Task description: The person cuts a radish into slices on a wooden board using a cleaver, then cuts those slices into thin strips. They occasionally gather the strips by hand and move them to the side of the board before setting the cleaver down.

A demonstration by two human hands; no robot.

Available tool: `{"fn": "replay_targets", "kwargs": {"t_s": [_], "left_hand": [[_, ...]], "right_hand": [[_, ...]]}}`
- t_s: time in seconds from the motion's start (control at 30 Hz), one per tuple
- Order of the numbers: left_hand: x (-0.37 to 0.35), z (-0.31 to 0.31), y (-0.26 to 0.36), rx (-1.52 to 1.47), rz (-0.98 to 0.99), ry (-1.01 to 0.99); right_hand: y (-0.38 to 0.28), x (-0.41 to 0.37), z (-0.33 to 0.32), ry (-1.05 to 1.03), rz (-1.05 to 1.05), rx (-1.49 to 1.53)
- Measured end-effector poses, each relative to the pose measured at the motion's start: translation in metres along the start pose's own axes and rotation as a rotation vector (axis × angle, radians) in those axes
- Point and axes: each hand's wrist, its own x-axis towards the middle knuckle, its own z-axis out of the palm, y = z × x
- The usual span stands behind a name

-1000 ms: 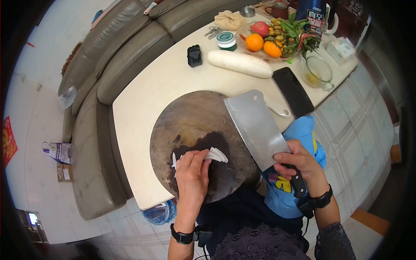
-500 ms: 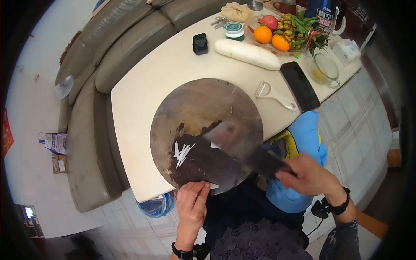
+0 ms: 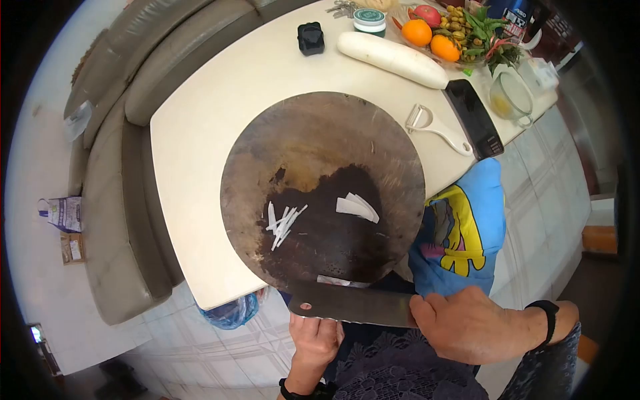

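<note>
My right hand point(image 3: 467, 325) grips the handle end of a wide cleaver point(image 3: 360, 307), its blade pointing left across the near edge of a round, dark-stained chopping board point(image 3: 320, 133). The blade covers the fingertips of my left hand point(image 3: 317, 340); its fingers look bent and close together, and what they hold is hidden. Just beyond the blade, a white radish slice point(image 3: 333, 280) lies at the board's near edge. Thin white radish strips point(image 3: 285, 225) lie in a small heap on the board's left. Several flat white slices point(image 3: 358, 207) overlap on the right.
Behind the board are a whole white radish point(image 3: 393, 60), a peeler point(image 3: 440, 131), a black phone point(image 3: 475, 117), a black box-like object point(image 3: 311, 39) and a fruit plate with oranges point(image 3: 417, 33). A glass cup point(image 3: 511, 97) stands at right. Blue cloth point(image 3: 460, 227) hangs beside the board.
The cleaver has come from over the board's right part to its near edge, above my left fingers. White slices now show where the blade was. The camera view has shifted.
</note>
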Motion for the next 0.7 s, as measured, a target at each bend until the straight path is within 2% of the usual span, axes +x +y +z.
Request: {"fn": "replay_targets", "kwargs": {"t_s": [0.33, 0.43, 0.53, 0.6, 0.7], "left_hand": [[0.003, -0.001, 0.001, 0.012, -0.014, -0.007], [0.004, -0.002, 0.002, 0.009, -0.022, 0.007], [0.007, -0.002, 0.002, -0.012, -0.024, 0.029], [0.007, -0.002, 0.001, -0.019, -0.019, 0.05], [0.003, 0.0, 0.002, 0.006, -0.019, 0.054]], "right_hand": [[-0.005, 0.012, 0.001, 0.005, 0.036, -0.003], [-0.007, 0.032, 0.01, -0.052, -0.024, -0.053], [-0.006, 0.045, 0.014, 0.046, -0.077, -0.129], [-0.003, 0.047, 0.015, 0.128, -0.07, -0.019], [-0.005, 0.036, 0.007, 0.038, -0.011, 0.024]]}}
